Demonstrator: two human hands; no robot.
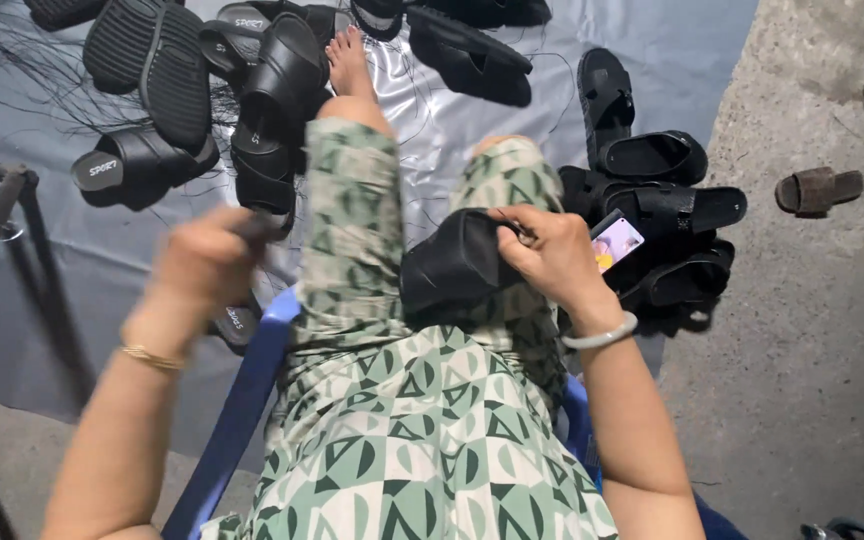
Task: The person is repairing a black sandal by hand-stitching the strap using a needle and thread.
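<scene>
right hand [552,255] clamps black sandal [452,265] on lap | left hand [207,262] blurred, fisted, contents unclear

One view only: head cam, worn by the seated person, looks steeply down over lap, close to both hands. Beyond the right hand [552,255] gripping a black sandal [452,265], floor sheet [672,40] w/ more sandals fills top of frame.

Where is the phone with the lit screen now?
In the head view, the phone lies on the pile of black sandals at the person's right, just beyond the right hand.
</scene>
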